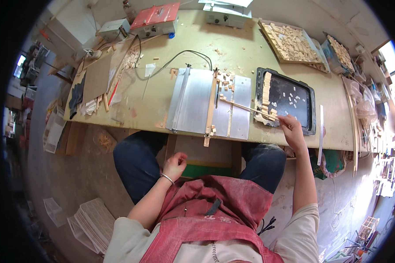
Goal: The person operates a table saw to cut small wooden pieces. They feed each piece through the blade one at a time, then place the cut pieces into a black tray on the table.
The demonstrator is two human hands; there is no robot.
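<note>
My right hand (289,127) pinches one end of a thin wooden stick (248,108) above the near left corner of a black tray (312,111). The stick reaches left over the silver metal plate (193,98), its far tip by several small wooden blocks (226,82). A row of wooden blocks (266,87) lies along the tray's left side, and small white pieces (290,99) are scattered inside. Over my lap, my left hand (175,165) is loosely curled, with nothing visible in it. A wooden strip (211,107) runs across the plate.
Behind the tray stands a shallow box of wooden pieces (289,41), with a bin of blocks (340,55) beside it. A red-topped machine (156,19) sits at the back. A metal ruler (321,131) crosses the table's near edge. Cardboard (98,76) and dark gloves (77,94) lie left.
</note>
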